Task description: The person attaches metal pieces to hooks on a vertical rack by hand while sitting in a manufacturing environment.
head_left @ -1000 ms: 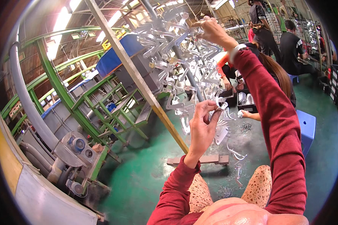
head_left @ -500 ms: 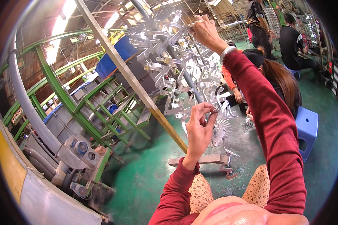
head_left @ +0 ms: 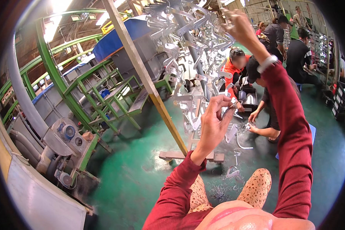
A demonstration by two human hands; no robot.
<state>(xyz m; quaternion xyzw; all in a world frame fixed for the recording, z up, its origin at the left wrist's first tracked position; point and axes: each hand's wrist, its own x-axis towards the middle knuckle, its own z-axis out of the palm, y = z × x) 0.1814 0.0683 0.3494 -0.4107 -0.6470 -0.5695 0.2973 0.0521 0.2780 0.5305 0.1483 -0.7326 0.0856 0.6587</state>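
Our left hand (head_left: 214,122), at frame centre, has drawn back slightly from the rack of grey metal parts (head_left: 191,57) and now pinches one small metal piece (head_left: 230,108) between its fingertips. Our right hand (head_left: 239,25) has risen to the upper right, fingers curled on a hanging part. We judge one piece detached. Loose parts (head_left: 234,172) litter the green floor (head_left: 134,180); a blue-topped box (head_left: 119,42) sits upper left.

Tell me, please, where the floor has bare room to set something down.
The green floor lies bare between the green steps and the rack's base. Metal scraps crowd the floor under the hanging rack, with crouching workers beyond.
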